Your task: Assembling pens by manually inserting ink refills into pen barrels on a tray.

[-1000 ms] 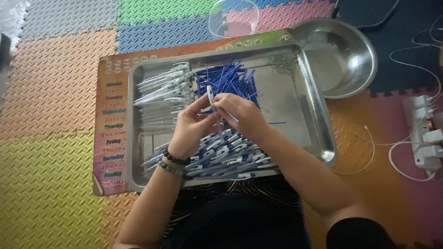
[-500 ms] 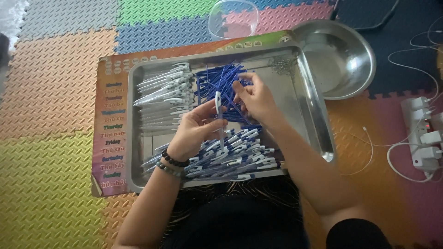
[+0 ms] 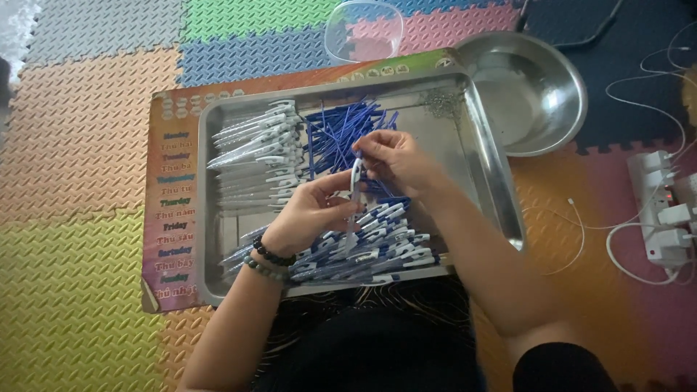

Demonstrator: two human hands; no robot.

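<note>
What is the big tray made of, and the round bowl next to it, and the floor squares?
The tray looks like bare metal, probably stainless steel: grey, shiny, with soft reflections. The round bowl seems the same metal, gleaming inside. The floor squares look like soft foam mats: matte, brightly coloured, with a raised bumpy pattern and jigsaw edges. The clear bowl looks like see-through plastic, though it might be glass.

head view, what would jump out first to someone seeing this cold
The two hands meeting over the middle of a steel tray: the left hand holds a white pen barrel upright while the right hand pinches at its top. Around them lie a loose heap of blue refills at the far side, white barrels on the left, and assembled blue-and-white pens nearest the person. A round metal bowl sits beyond the tray's right corner.
</note>
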